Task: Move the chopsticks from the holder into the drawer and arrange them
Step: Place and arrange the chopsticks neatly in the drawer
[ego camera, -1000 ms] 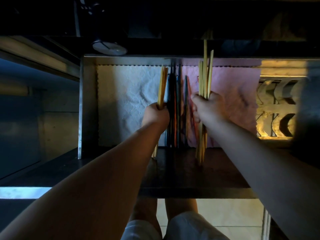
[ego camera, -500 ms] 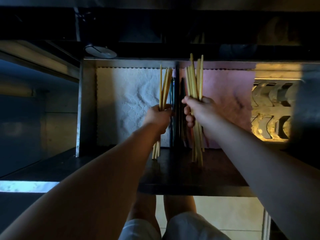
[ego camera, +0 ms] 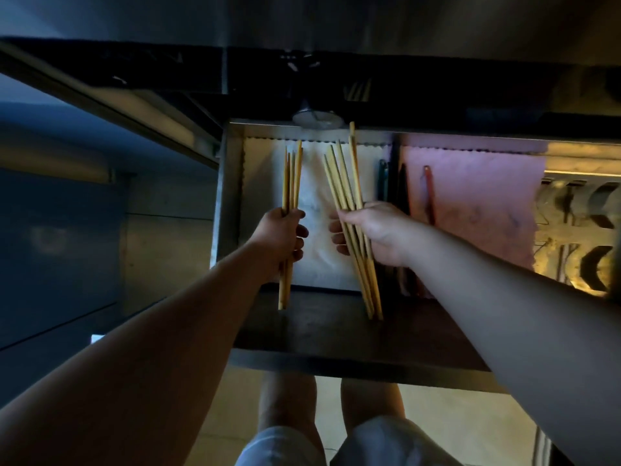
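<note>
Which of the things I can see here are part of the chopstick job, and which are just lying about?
Part of the job:
- left hand, closed on a small bundle of pale wooden chopsticks
- right hand, closed on a larger bundle of wooden chopsticks
- open metal drawer with white liner cloth

Just lying about:
- pink liner cloth
- dark utensils by the divider
- reddish utensil
</note>
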Demonstrator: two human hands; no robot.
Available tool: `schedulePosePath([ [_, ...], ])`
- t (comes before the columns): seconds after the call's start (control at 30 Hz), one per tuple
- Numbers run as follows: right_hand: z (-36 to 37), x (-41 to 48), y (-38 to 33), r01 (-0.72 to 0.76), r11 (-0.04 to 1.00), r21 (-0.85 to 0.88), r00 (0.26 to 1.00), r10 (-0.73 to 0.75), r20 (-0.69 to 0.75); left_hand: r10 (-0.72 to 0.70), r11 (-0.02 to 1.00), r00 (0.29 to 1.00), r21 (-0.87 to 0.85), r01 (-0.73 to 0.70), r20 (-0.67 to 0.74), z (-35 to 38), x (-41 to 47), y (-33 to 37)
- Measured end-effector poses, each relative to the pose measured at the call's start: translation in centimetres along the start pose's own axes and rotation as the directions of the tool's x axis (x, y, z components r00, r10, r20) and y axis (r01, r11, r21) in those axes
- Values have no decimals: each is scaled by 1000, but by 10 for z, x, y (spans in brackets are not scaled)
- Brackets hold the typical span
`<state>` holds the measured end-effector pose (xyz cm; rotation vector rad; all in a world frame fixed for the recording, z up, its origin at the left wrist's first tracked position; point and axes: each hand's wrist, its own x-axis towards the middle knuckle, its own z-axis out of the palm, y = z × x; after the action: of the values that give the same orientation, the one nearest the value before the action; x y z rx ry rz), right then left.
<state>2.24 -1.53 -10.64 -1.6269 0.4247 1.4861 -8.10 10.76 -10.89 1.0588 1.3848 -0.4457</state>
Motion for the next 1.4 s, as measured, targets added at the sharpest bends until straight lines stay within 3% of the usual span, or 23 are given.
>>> schedulePosePath([
  [0.17,40,27,2,7,1000,-26,994,-10,-112,21,998,999,-50,-23,-39,-31,19,-5],
  [0.43,94,55,10,0,1000,-22,973,-5,-231,167,952,978,280,-127,-127,-43,36,-1],
  [0.67,104,68,17,37,992,-120,925,-80,-372,196,908,972,399,-129,-132,-48,37,-4],
  [0.9,101,68,18,66,948,-312,888,-198,-414,257,827,959,540,-155,-119,-45,25,-4],
  [0.97,96,64,18,77,930,-359,884,-230,-406,271,761,959,629,-159,-86,-42,21,-5],
  [1.1,82,64,19,138,904,-405,877,-302,-374,248,478,964,853,-208,97,-43,23,-9],
  [1.17,78,64,18,143,913,-382,880,-294,-373,207,388,967,895,-219,147,-45,26,-12],
  [1.4,78,63,21,186,860,-475,813,-407,-416,232,308,944,902,-301,235,-50,32,-15],
])
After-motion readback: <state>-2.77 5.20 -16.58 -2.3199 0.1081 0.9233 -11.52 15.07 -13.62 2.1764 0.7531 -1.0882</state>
